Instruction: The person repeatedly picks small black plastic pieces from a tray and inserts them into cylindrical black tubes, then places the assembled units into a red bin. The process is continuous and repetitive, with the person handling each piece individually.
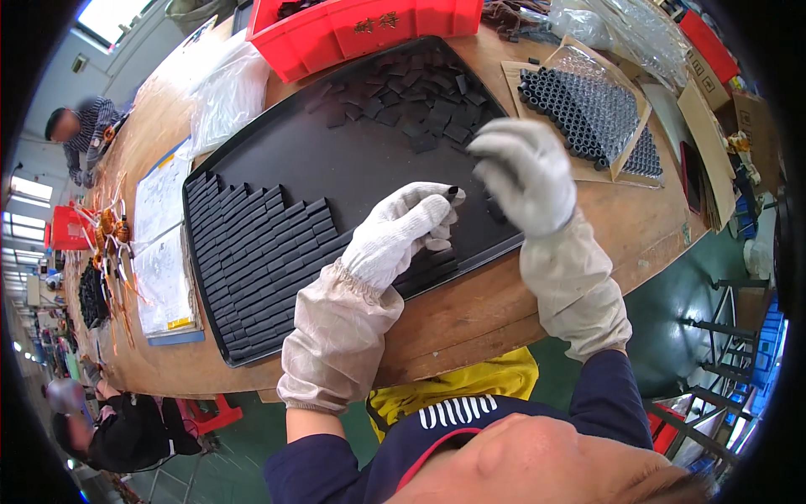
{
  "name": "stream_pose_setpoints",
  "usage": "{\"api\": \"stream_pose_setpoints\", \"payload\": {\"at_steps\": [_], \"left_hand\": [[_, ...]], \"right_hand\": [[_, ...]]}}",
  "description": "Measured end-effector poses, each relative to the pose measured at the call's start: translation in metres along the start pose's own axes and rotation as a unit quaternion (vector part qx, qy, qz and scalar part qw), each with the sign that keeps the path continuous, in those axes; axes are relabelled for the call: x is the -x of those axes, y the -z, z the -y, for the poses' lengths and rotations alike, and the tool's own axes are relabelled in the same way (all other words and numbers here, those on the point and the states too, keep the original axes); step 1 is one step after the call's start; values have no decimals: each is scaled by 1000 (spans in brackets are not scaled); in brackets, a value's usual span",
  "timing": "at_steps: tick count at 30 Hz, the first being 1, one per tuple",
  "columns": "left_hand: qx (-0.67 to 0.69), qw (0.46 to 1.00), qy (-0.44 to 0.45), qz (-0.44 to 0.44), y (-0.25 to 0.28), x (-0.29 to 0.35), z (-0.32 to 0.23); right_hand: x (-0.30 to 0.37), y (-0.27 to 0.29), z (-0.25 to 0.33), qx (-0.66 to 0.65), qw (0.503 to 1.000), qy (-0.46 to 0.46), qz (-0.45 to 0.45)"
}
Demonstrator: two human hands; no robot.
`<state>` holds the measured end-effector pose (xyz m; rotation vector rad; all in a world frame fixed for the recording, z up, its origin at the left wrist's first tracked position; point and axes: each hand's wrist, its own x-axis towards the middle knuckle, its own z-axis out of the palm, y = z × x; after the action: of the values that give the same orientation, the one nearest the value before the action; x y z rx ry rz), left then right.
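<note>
My left hand [403,227], in a white knit glove, is closed over the front part of a large black tray [361,164]. A small dark piece [452,192], rounded at its end, pokes out between its thumb and fingertips. To the right, my gloved right hand [529,181] hovers over the tray's right edge; motion smears its fingers, so I cannot tell if they hold anything. Narrow black pieces [260,260] lie side by side in tight rows along the tray's left and front. Loose flat black pieces [420,101] are scattered at its far right.
Behind the tray stands a red bin [361,38]. Black tubes [579,109] stand packed on cardboard at the right. A clear plastic bag [231,97] and papers on a clipboard [164,277] lie left of the tray. Two other people are off to the left.
</note>
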<state>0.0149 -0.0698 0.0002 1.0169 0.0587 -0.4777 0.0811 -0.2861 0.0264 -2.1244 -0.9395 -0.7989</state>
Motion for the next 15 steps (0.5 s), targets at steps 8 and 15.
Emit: {"api": "stream_pose_setpoints", "payload": {"at_steps": [8,15], "left_hand": [[-16,999,-23,-18,5,-5,2],[-33,999,-30,-31,1,-3,0]], "right_hand": [[24,46,-80,453,839,-270,133],[29,40,-91,486,817,-262,169]]}}
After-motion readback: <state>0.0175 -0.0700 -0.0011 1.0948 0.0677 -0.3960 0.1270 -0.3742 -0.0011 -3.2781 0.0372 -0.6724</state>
